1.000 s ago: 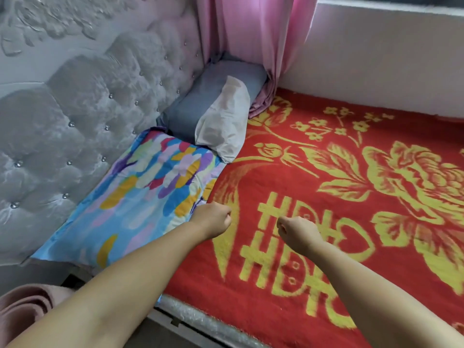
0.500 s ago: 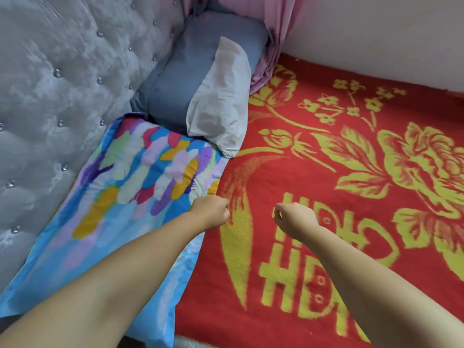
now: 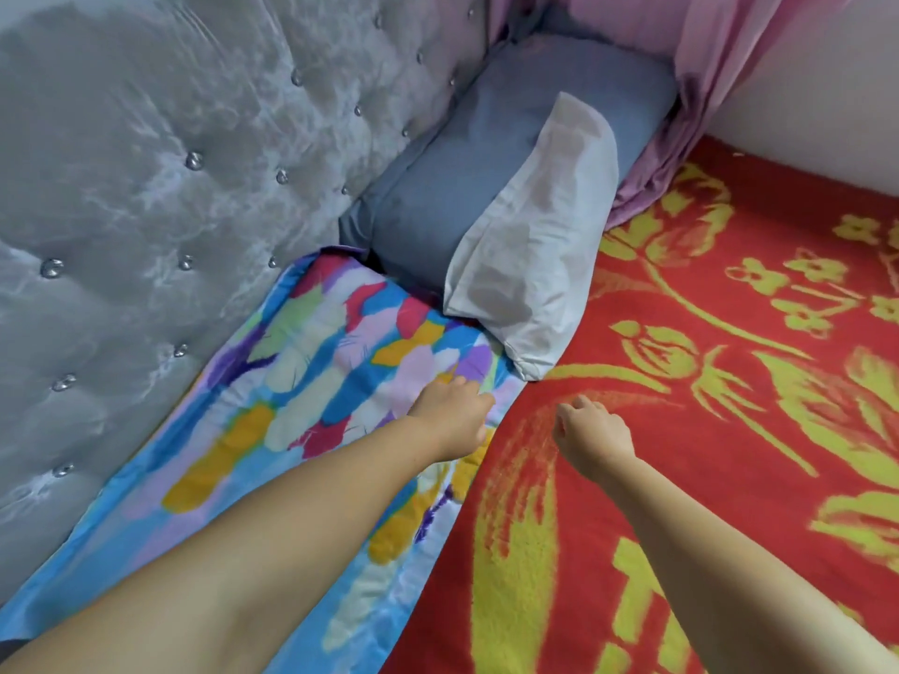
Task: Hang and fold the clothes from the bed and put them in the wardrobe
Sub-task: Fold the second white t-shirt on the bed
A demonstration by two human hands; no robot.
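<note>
Both my arms reach out over the bed. My left hand point(image 3: 452, 414) hovers above the near right edge of a multicoloured pillow point(image 3: 311, 381), its fingers curled under and nothing visibly held. My right hand point(image 3: 591, 434) hangs over the red blanket with yellow flowers point(image 3: 729, 430), fingers also curled and holding nothing. The hands are about a hand's width apart.
A grey tufted headboard point(image 3: 160, 187) fills the left. A blue pillow point(image 3: 467, 177) and a white pillow point(image 3: 535, 235) lie against it in the far corner. A pink curtain point(image 3: 691, 90) hangs down onto the blanket beside a white wall point(image 3: 827, 90).
The view has moved closer and down towards the pillows. My left hand has shifted from the blanket's edge onto the multicoloured pillow; both hands stay curled.
</note>
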